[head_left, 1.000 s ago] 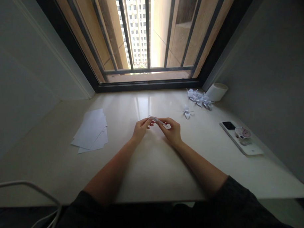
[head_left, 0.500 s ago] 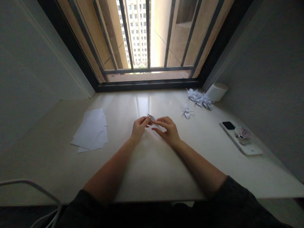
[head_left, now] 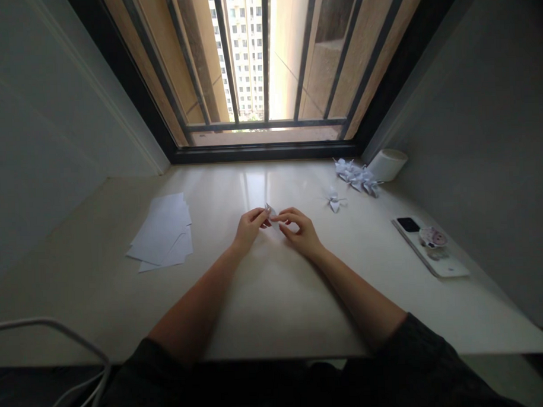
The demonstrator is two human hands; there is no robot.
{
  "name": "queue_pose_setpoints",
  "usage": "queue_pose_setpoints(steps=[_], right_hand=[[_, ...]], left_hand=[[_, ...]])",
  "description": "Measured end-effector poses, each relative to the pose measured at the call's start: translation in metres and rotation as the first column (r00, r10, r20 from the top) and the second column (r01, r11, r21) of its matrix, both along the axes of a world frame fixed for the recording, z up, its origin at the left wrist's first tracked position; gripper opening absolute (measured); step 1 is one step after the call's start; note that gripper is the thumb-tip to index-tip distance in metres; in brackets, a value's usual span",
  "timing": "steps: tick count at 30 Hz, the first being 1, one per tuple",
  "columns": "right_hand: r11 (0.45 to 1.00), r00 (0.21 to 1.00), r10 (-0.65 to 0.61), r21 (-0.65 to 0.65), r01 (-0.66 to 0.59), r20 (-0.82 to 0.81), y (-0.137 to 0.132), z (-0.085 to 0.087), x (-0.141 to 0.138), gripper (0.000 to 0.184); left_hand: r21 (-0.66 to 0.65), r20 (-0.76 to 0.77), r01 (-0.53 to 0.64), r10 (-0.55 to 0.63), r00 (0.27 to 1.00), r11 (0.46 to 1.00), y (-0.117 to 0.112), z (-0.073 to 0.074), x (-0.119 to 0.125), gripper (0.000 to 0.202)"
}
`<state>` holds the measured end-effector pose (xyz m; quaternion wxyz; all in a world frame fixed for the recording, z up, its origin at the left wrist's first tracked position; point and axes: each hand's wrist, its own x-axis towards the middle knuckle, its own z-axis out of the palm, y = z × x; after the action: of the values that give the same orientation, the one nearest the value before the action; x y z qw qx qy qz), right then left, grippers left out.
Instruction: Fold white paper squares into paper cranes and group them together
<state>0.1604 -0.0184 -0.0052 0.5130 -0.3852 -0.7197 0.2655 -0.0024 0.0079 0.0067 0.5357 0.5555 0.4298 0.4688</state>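
A small piece of folded paper (head_left: 272, 213) is being held over the middle of the worktop (head_left: 266, 310), between the two hands. Its left side is being clamped by the fingers of the left hand (head_left: 249, 228). The forefinger of the right hand (head_left: 303, 233) is being laid on the paper or just beside it; whether the right thumb is being closed on it cannot be told. A fold could be spoiled if too hard a pinch is being applied, and the piece could be twisted askew if the left grip is being loosened. A pointed tip is being aimed toward the window frame (head_left: 265, 151), slightly leftward; the long axis seems to be running back toward the person, slanting right, though part is being hidden by fingers. Beyond, a folded figure (head_left: 334, 201) is being kept to the right, and overlapping sheets (head_left: 161, 231) to the left.
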Motion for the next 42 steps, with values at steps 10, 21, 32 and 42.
queue_pose_setpoints(steps=[10,21,32,42], right_hand=[[0.997,0.998,-0.053,-0.05,0.052,-0.022,-0.0011,-0.0004,0.0006,0.019],[0.997,0.996,-0.027,-0.071,0.021,-0.087,-0.0001,-0.0026,-0.0002,0.008],[0.991,0.991,0.016,-0.131,-0.033,-0.133,-0.0006,0.0005,-0.0017,0.014],[0.992,0.993,-0.043,-0.123,0.029,-0.112,-0.0003,0.0023,-0.0035,0.015]], left_hand=[[-0.001,-0.078,0.113,-0.113,0.99,0.994,0.0002,-0.0032,0.0005,0.029],[0.011,-0.098,0.133,-0.131,0.987,0.991,0.0001,-0.0035,0.0015,0.031],[0.003,-0.061,-0.01,0.01,0.998,1.0,0.0008,-0.0052,0.0009,0.034],[-0.003,-0.055,-0.018,0.018,0.998,1.0,0.0007,-0.0044,0.0009,0.036]])
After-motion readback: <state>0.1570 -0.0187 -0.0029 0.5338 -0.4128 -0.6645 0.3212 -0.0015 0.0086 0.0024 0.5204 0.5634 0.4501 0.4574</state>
